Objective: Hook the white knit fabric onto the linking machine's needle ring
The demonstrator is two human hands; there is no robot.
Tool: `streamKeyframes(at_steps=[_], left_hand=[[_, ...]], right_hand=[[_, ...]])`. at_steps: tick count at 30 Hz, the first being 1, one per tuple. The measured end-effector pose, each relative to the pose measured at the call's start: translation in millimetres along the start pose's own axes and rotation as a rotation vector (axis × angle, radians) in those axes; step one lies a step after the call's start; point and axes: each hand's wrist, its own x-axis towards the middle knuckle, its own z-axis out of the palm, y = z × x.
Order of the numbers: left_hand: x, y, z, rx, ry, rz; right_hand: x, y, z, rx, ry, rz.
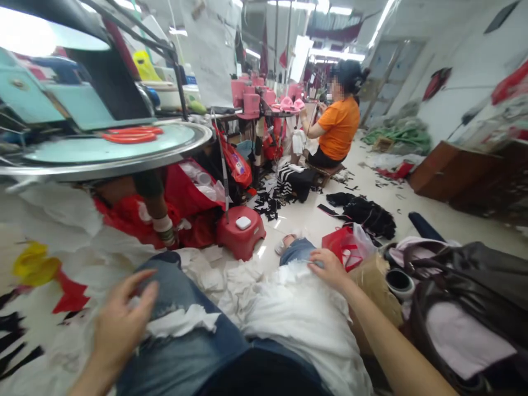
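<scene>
Hands (330,268) near plain white cloth (289,313)

Pale floor (303,220) — black scraps (270,211), red stool (247,242).

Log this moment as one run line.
left hand: open by jeans | right hand: on white cloth | ahead: red stool, small white object on top

We sit in jeans, our right hand (328,268) on white cloth (297,313), a red stool (241,232) on the floor ahead.
</scene>
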Motion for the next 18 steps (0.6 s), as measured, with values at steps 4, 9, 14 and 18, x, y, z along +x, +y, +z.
streamKeyframes(at_steps=[4, 9, 14, 18], left_hand=[[-25, 20, 127.8, -0.347, -0.458, -0.287], [-25, 54, 209.6, -0.645, -0.658, -0.324], [26, 61, 126.6, -0.749, -0.386, -0.228], [35, 38, 48.4, -0.617, -0.29, -0.296]], right_hand=[[-3, -40, -9, 0.179, -0.036, 0.008], [25, -94, -24, 0.507, -0.241, 0.049], [67, -127, -55, 0.702, -0.353, 0.059], [101, -150, -81, 0.696, -0.463, 0.022]])
